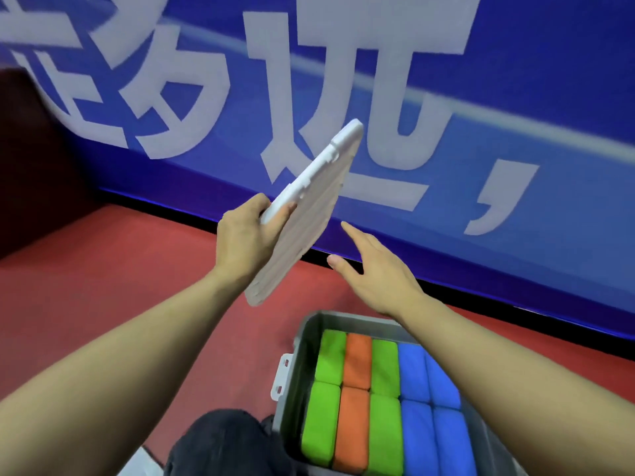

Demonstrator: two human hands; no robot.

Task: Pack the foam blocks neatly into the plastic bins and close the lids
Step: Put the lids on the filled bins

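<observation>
The left hand (245, 242) is gripping the white lid (304, 214) by its near long edge, thumb on top and fingers curled around the rim, and is holding the lid in the air, tilted steeply with one corner pointing up toward the blue banner (515, 166) and the opposite corner hanging down over the left wrist. The right hand (374, 269) is hovering just beside the lid without touching it; its fingers are spread and straight, pointing up and to the left, and it is holding nothing. The grey plastic bin (302, 341) is sitting on the red floor (103, 286) below the right forearm, uncovered, with a white latch (282, 376) hanging on its left wall. The foam blocks are lying packed side by side inside the bin in two rows: green blocks (321, 424) at the left, orange blocks (355, 431) next to them, a second column of green, and blue blocks (433, 407) at the right. The right part of the bin is being hidden by the right forearm. A dark-clothed knee (220, 444) is showing at the bottom edge, just beside the bin's near left corner. The banner, printed with large white characters, is standing along the far edge of the floor.
</observation>
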